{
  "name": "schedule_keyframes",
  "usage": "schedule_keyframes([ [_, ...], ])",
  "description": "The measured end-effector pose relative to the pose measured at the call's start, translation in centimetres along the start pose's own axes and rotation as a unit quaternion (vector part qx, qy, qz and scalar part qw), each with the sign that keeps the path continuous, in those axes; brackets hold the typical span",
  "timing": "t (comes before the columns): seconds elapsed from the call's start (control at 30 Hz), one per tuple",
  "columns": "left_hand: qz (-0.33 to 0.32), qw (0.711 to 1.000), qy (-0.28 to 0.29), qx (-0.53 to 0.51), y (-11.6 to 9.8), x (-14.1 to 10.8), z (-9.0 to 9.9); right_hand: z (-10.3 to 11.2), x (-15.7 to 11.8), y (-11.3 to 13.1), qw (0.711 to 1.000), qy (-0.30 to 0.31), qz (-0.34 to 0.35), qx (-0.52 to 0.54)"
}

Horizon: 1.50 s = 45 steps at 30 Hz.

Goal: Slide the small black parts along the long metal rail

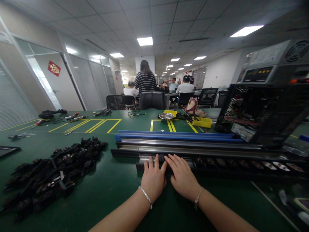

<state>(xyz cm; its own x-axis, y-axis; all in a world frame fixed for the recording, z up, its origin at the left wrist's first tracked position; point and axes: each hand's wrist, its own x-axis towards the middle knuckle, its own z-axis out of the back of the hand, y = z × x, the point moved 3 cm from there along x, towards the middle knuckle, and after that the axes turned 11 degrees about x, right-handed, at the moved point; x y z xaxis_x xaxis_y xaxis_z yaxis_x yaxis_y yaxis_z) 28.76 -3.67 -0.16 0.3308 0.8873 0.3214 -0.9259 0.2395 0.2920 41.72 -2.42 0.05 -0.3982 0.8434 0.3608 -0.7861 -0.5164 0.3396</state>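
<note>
Left hand (154, 182) and right hand (182, 177) lie unclenched, fingers outstretched on the nearest long black-and-silver rail (143, 160) on the green tabletop (108, 199), beside a small black part (161, 157); even fingertip pressure should suit

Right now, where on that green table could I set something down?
A bare patch of green table lies between the black parts pile and the left hand; another lies beyond the blue rail, left of the metal bowl. It's crowded on the right, around the open computer case.
</note>
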Motion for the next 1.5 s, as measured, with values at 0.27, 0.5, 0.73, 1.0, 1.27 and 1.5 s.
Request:
schedule_keyframes([
  [0.27, 0.015, 1.0, 0.019, -0.013, 0.3, 0.0, 0.1, -0.1, -0.4, 0.2, 0.999, -0.005, 0.013, -0.046],
  [0.5, 0.02, 0.999, 0.022, -0.02, 0.8, 0.0, 0.4, 0.0, -0.3, 0.2, 0.999, -0.002, 0.017, -0.042],
  [0.73, 0.041, 0.998, -0.003, -0.039, 1.0, 0.2, 0.3, -0.2, -0.4, 0.1, 0.999, -0.012, 0.019, -0.042],
  [1.0, 0.048, 0.998, -0.003, -0.038, 1.5, 0.1, 0.3, 0.1, -0.5, 0.1, 0.999, -0.006, 0.021, -0.043],
  [1.27, 0.058, 0.998, 0.018, -0.024, 2.8, 0.1, 0.8, 0.0, -0.5, 0.0, 0.998, -0.012, 0.027, -0.046],
  [1.5, 0.075, 0.996, 0.043, -0.021, 3.7, 0.2, 1.6, 0.2, -0.6, 0.0, 0.999, -0.005, 0.03, -0.044],
])
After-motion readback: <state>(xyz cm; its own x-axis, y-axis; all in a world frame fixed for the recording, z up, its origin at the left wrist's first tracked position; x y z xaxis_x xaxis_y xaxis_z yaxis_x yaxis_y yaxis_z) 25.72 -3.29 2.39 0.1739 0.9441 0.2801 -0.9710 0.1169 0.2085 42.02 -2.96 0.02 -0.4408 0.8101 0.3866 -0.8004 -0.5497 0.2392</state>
